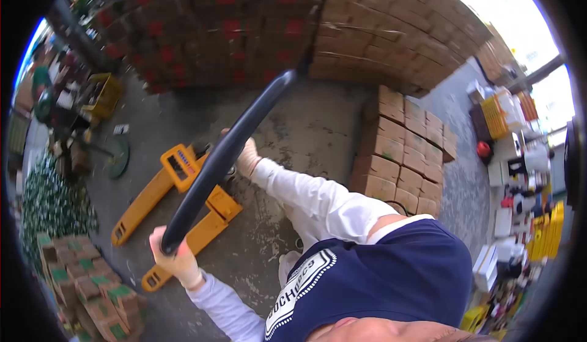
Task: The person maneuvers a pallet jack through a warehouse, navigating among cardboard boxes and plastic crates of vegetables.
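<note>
A long, thick black curved bar (223, 158) runs diagonally in front of me. My left hand (176, 257), in a pale glove with bare fingertips, is closed round its lower end. Farther up, my right hand (246, 155) reaches behind the bar, its fingertips showing at the far side; the bar hides part of the grip. Below the bar, a yellow pallet jack (211, 229) stands on the concrete floor, its two forks pointing to the lower left.
Tall carton stacks (379, 30) stand ahead, with a lower stack (400, 152) at the right. Cartons (92, 281) and a green heap (52, 201) lie at the left, near a round-based stand (118, 158). Yellow crates (495, 116) and loose goods line the right side.
</note>
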The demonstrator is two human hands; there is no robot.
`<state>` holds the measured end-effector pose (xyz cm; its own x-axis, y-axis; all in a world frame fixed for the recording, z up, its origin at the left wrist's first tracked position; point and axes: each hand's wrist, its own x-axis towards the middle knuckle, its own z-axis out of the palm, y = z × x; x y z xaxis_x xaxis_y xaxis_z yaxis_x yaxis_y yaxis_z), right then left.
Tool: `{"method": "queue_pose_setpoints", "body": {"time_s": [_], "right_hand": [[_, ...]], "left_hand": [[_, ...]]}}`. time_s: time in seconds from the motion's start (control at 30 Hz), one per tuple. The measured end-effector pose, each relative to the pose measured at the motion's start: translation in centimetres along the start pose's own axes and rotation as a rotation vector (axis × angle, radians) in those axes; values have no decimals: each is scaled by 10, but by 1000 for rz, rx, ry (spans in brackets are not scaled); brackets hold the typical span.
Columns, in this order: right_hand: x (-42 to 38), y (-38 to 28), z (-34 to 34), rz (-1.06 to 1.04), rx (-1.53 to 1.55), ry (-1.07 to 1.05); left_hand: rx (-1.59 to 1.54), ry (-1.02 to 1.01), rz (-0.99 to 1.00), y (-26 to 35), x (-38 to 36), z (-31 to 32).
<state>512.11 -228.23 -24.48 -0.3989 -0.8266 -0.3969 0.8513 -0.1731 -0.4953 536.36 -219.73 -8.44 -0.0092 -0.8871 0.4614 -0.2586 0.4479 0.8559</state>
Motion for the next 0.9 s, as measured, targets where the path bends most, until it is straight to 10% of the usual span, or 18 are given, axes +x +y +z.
{"method": "queue_pose_setpoints", "body": {"time_s": [0.23,0.3,0.33,0.37,0.43,0.7,0.9], "right_hand": [[-105,18,-70,-35,143,78],[-162,31,-62,-49,232,222],[-175,50,-66,-134,188,233],[-179,77,-83,-237,105,101],[-172,124,-99,-152,416,169],[-351,118,-122,-187,-212,16],[-502,119,-288,176,-298,-79]], "left_hand": [[-27,-1403,-292,81,-43,-52],[-150,-1317,-634,100,-77,-39],[-5,-1363,-299,110,-90,-38],[72,-1384,-528,103,-103,-37],[607,-1362,62,82,-126,-42],[113,-1464,-282,15,-198,-109],[426,-1600,-57,132,-226,-163]]}}
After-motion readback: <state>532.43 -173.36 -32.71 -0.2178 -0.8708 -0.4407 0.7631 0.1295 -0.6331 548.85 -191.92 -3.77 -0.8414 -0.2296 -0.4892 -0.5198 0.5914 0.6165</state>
